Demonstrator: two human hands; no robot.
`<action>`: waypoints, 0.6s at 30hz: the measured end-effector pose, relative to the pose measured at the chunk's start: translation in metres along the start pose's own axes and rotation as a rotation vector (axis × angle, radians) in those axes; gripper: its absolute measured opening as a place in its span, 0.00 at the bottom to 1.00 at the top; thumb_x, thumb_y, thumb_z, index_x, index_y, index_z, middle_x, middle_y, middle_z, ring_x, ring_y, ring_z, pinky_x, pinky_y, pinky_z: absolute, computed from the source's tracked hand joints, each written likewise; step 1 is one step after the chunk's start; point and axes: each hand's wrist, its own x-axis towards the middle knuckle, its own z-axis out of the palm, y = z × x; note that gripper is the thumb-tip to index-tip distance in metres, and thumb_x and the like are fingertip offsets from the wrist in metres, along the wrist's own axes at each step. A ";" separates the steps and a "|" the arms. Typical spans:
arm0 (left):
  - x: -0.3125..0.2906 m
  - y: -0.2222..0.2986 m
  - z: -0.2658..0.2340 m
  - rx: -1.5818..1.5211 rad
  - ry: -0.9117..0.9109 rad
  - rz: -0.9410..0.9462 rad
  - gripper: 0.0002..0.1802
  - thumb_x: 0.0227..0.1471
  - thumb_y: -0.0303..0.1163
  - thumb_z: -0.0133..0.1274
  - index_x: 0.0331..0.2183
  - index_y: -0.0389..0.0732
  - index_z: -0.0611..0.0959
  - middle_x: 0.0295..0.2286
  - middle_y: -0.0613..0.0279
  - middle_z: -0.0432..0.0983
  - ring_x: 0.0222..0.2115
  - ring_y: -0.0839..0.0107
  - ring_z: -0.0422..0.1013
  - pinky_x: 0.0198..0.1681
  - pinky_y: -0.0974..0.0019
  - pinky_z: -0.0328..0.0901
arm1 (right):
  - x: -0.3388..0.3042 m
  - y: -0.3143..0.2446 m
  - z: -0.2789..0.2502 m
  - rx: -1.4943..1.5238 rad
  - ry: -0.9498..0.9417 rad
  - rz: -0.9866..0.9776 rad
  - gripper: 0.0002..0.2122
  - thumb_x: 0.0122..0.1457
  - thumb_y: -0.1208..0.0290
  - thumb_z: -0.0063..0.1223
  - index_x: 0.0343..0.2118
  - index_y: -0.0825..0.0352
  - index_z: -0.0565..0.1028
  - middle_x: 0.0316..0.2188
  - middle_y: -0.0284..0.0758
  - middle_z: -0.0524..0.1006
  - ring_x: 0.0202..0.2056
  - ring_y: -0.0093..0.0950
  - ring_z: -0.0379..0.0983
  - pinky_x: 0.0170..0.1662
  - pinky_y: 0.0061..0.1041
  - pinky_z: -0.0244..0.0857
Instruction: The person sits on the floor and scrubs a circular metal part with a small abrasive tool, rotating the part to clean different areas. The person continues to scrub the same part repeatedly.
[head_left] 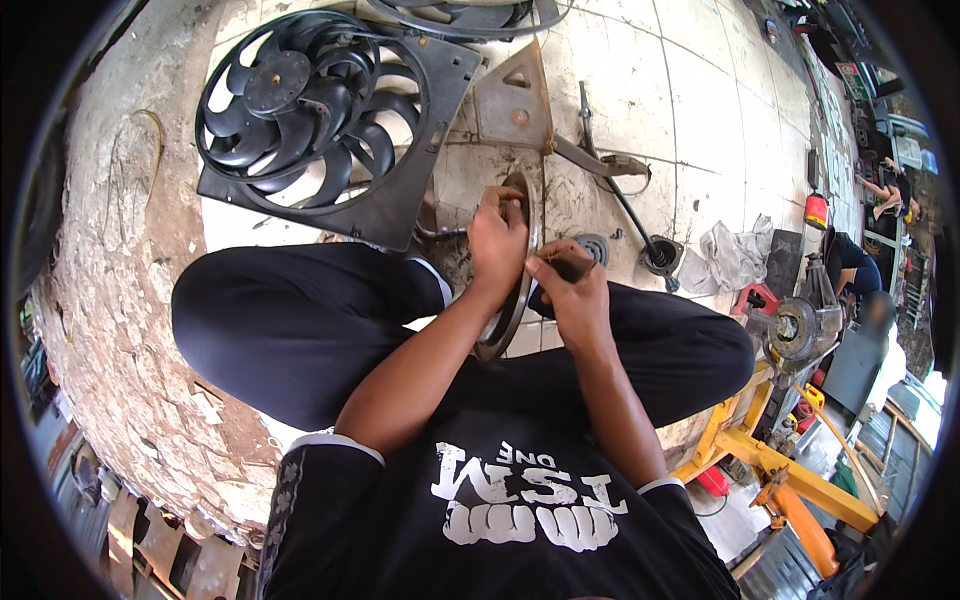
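I sit cross-legged with a round metal ring [508, 328] standing nearly edge-on between my legs. My left hand [497, 240] is closed round its upper part, fingers over the rim. Pinched in my right hand [577, 290] is a folded brown piece [572, 263], perhaps sandpaper, close by the ring's right side. Whether that piece touches the ring I cannot tell. A grey ridged disc [594, 248] lies on the tiles just beyond my right hand.
A black radiator fan in its shroud [440, 85] lies at the far left. Ahead are a rusty bracket [515, 105] and a long rod [628, 207] with a flange. Cloth [735, 250], a red can [816, 210], a metal housing [797, 330] and a yellow frame [775, 462] stand right, with people beyond.
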 end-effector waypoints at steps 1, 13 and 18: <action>-0.002 -0.002 0.002 -0.009 -0.004 -0.003 0.07 0.58 0.28 0.53 0.38 0.35 0.80 0.30 0.41 0.81 0.33 0.44 0.79 0.37 0.51 0.71 | 0.002 -0.001 -0.002 -0.022 -0.005 -0.024 0.09 0.58 0.70 0.66 0.35 0.70 0.80 0.24 0.27 0.78 0.22 0.15 0.69 0.27 0.17 0.64; 0.000 0.001 0.004 -0.034 -0.020 -0.007 0.08 0.57 0.27 0.53 0.38 0.36 0.81 0.28 0.43 0.81 0.32 0.47 0.80 0.37 0.52 0.71 | 0.012 -0.005 -0.003 -0.067 0.041 -0.059 0.09 0.58 0.71 0.66 0.33 0.70 0.79 0.21 0.28 0.77 0.21 0.14 0.67 0.26 0.18 0.62; 0.002 0.006 -0.001 0.029 -0.060 -0.072 0.08 0.57 0.27 0.53 0.39 0.36 0.81 0.27 0.45 0.80 0.29 0.48 0.79 0.36 0.53 0.71 | 0.011 -0.006 -0.002 -0.061 0.032 -0.092 0.09 0.58 0.70 0.66 0.34 0.70 0.79 0.21 0.28 0.77 0.22 0.14 0.68 0.26 0.19 0.62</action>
